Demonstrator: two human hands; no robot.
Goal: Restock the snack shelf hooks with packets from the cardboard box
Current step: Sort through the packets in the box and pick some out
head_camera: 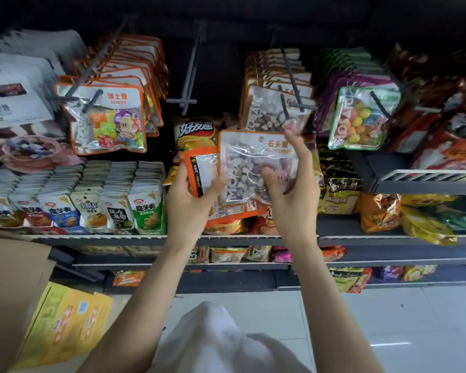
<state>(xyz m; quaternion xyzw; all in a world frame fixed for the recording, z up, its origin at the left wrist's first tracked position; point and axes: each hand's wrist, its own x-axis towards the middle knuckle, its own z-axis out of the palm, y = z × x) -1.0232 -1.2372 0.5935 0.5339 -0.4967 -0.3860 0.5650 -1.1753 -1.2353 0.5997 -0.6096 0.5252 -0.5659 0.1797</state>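
My right hand (291, 189) holds a clear orange-edged packet of stone candy (249, 162) upright, thumb on its front and index finger raised along its right edge. My left hand (191, 200) grips a small stack of the same packets (202, 170), backs facing me. Just above hangs a full row of matching stone candy packets (275, 109) on a grey hook (293, 84). To its left an empty grey hook (190, 76) sticks out. A cardboard box (14, 286) fills the lower left corner.
Sugar candy packets (105, 119) hang at left, colourful candy packets (358, 119) at right. Small snack sachets (97, 208) fill the shelf (119, 239) below. Chip bags (197, 130) sit behind my hands. A yellow carton (65, 324) lies on the white floor.
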